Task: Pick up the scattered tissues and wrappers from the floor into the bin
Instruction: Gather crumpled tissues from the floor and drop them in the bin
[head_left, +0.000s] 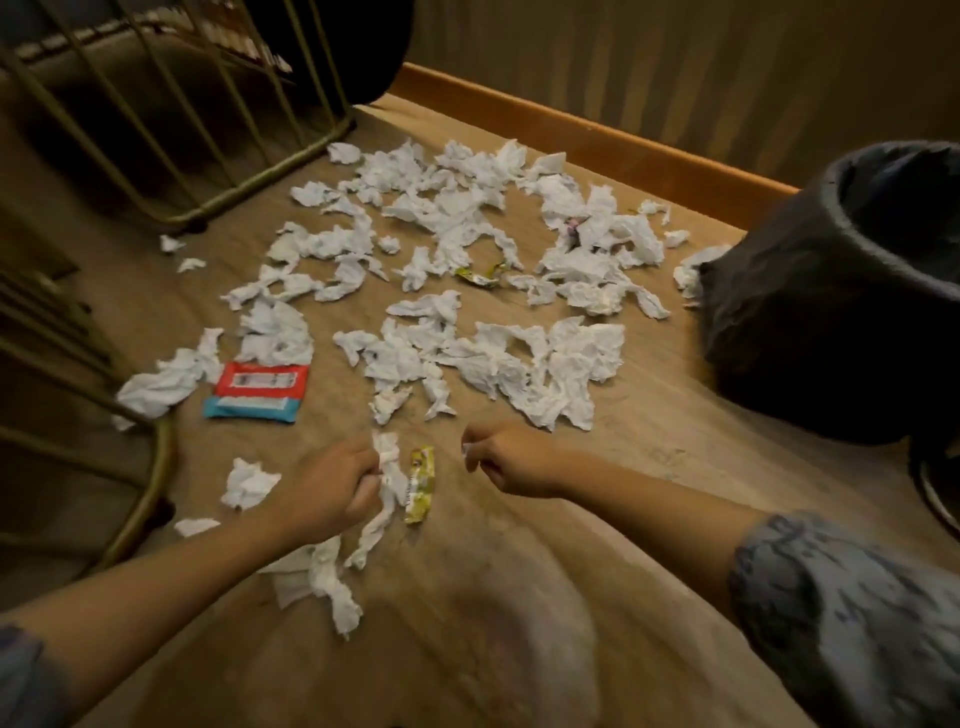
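**Both hands loaded, most of the floor still to clear**

We start with the floor (519, 597), which carries nearly all the mess: a wide spread of white tissues (467, 244) running from the metal chair legs (249, 182) at far left across to the bin (841, 291) at far right. The bin is dark, lined with a bag, its mouth open and tilted toward us; one tissue lies right against its base.

By our judgement the step in hand is gathering a handful before a trip to the bin. To do it well, we would keep scooping nearby pieces into each fist until full, then carry across in one go instead of shuttling single scraps. Working from the near edge outward should keep us from kneeling on loose paper.

The red pack (257, 391), red above and blue below, lies flat left of centre, just beside tissues. It bears a white label panel with print, but the blur makes it unreadable.

Our left hand (327, 488) is closed around a long twisted tissue strip (387, 493) that trails to the floor. Our right hand (511, 460) is fisted on a small white scrap (467, 451).

The yellow wrapper (420, 483) lies between the hands, just beside the strip; its lettering cannot be read. A second yellow wrapper (480, 274) sits mid-pile, equally illegible.
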